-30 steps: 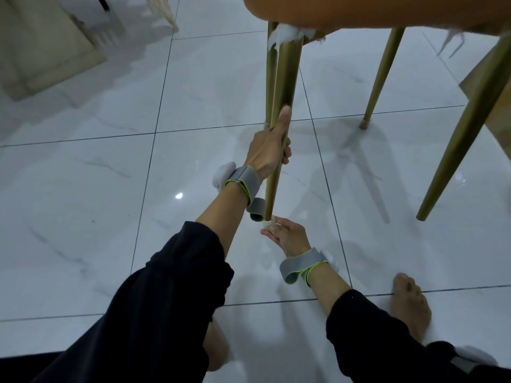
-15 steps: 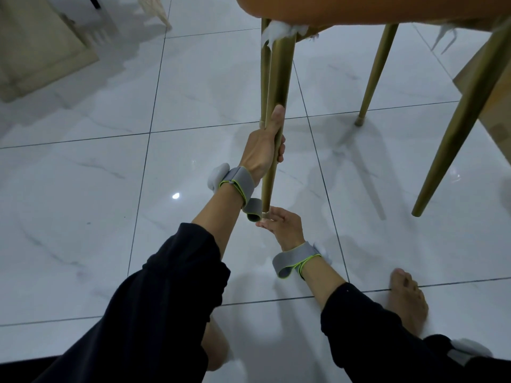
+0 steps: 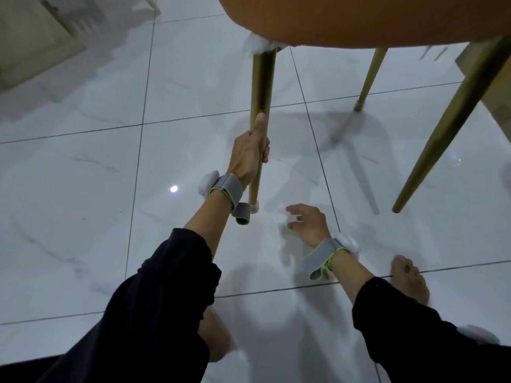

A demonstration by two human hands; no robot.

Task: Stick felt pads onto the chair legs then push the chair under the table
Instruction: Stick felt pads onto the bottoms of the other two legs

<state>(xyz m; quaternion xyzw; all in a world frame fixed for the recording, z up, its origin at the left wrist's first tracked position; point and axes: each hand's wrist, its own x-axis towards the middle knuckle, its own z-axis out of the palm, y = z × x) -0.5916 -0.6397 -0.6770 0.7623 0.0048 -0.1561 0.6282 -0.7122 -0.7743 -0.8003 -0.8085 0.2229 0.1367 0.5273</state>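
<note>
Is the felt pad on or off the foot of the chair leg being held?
On: a pale felt pad caps the foot of the chair leg gripped by the left hand.

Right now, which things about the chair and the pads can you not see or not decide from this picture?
All in the head view:
- Near leg: the left hand covers its middle; the pale tip is too small to confirm a pad.
- Right leg and far leg: undersides face the floor.
- Fourth leg: not visible.
- Seat: cut off by the top edge.
- Right hand: blurred.
- Table: not identifiable.
</note>
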